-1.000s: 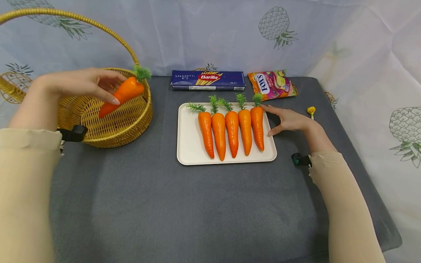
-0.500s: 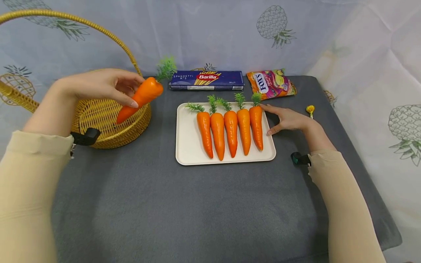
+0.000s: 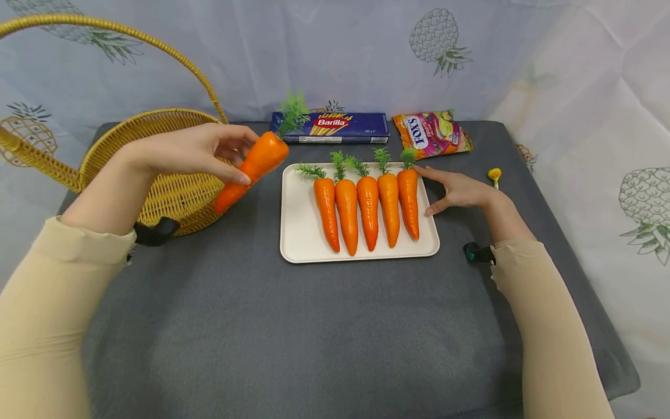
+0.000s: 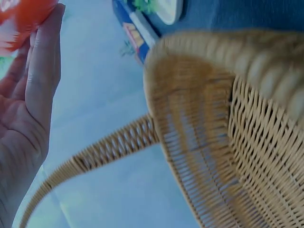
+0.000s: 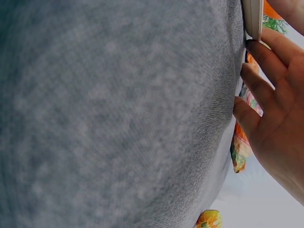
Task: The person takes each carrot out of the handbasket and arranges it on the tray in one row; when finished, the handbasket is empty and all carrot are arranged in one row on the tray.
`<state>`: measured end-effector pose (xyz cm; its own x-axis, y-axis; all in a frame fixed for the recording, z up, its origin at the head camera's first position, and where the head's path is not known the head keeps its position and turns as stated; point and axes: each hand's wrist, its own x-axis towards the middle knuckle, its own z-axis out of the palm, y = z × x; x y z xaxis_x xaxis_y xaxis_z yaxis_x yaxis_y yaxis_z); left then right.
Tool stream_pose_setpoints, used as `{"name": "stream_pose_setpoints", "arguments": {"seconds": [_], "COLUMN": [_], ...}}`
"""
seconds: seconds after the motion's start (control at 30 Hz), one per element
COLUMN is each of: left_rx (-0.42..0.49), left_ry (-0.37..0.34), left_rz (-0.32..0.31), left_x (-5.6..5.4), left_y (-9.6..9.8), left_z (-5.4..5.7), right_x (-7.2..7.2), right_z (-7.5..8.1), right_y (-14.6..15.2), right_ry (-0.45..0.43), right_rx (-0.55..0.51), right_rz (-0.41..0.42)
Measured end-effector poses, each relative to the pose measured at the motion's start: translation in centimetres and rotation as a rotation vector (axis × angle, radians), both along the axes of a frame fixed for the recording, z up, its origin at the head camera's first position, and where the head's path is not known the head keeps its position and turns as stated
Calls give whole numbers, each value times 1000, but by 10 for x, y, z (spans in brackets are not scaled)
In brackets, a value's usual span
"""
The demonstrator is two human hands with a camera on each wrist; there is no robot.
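Observation:
My left hand (image 3: pixel 191 150) pinches an orange carrot (image 3: pixel 263 156) between thumb and fingers, green top up and tip slanting down to the left. It hangs in the air between the wicker basket (image 3: pixel 188 195) and the cream tray (image 3: pixel 299 233). In the left wrist view the carrot (image 4: pixel 21 23) is partly cut off at the top corner. Several carrots (image 3: pixel 369 203) lie side by side on the tray, tops toward the back. At the tray's right edge rests my right hand (image 3: pixel 459 189), fingers spread and fairly straight, thumb on the rim.
Behind the tray lie a blue spaghetti box (image 3: pixel 335 129) and a Fox's candy bag (image 3: pixel 433 134). A small yellow-headed item (image 3: pixel 494 175) sits right of my right hand. The basket's tall handle (image 3: pixel 157 41) arches over the left side.
My left hand has carried the carrot from over the basket rightward, toward the tray's left side. The right hand, tray and carrots on it have stayed in place.

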<state>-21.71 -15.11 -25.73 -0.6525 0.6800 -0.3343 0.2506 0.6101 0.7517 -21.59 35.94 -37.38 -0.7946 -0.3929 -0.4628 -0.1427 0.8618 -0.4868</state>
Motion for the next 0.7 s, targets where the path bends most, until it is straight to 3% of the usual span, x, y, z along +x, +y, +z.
{"name": "stream_pose_setpoints", "arguments": {"seconds": [0.33, 0.7], "left_rx": [64, 70], "left_ry": [-86, -137], "left_rz": [30, 17], "left_x": [10, 20], "left_y": [17, 32], "left_z": [-12, -24], "right_x": [1, 3], "right_z": [2, 4], "right_y": [-1, -3], "right_ry": [-1, -2], "right_rx": [-3, 0], "right_rz": [3, -4]}}
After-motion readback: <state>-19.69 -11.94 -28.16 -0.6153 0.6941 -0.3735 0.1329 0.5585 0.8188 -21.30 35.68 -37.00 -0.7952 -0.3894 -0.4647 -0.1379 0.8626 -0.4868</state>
